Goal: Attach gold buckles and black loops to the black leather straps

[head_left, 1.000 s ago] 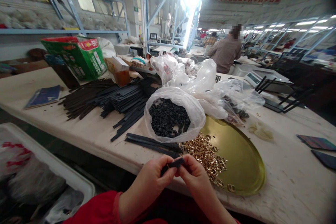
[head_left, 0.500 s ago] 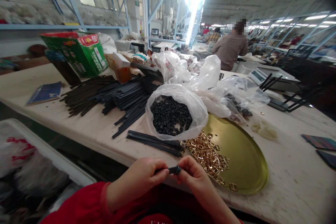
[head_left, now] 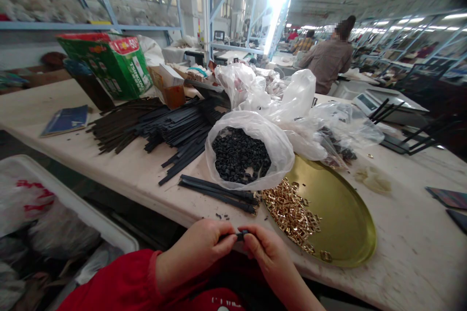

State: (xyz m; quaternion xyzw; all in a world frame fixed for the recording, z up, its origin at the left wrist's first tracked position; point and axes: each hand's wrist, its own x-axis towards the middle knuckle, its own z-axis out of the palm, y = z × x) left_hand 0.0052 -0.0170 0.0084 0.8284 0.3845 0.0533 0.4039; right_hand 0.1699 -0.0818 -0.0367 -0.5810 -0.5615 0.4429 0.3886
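At the table's near edge, my left hand (head_left: 206, 243) pinches a dark strap piece (head_left: 240, 236) between thumb and fingers. My right hand (head_left: 262, 248) grips the other end of that piece, where a small dark loop or fold shows. Just beyond my hands lie several finished-looking black straps (head_left: 219, 194) side by side. A white plastic bag (head_left: 282, 155) stands open behind them, full of small black loops (head_left: 239, 155). To its right a round golden tray (head_left: 346, 218) bears a heap of gold buckles (head_left: 292, 214).
Loose black strips (head_left: 178, 129) fan out at the left, near a green box (head_left: 109, 68) and a blue booklet (head_left: 67, 120). Clear plastic bags (head_left: 339, 124) lie behind the tray. A white bin (head_left: 109, 226) stands below the table at left. A person (head_left: 326, 63) is farther back.
The view has shifted slightly. My right hand's fingers have closed further over the end of the dark piece, and both hands stay together.
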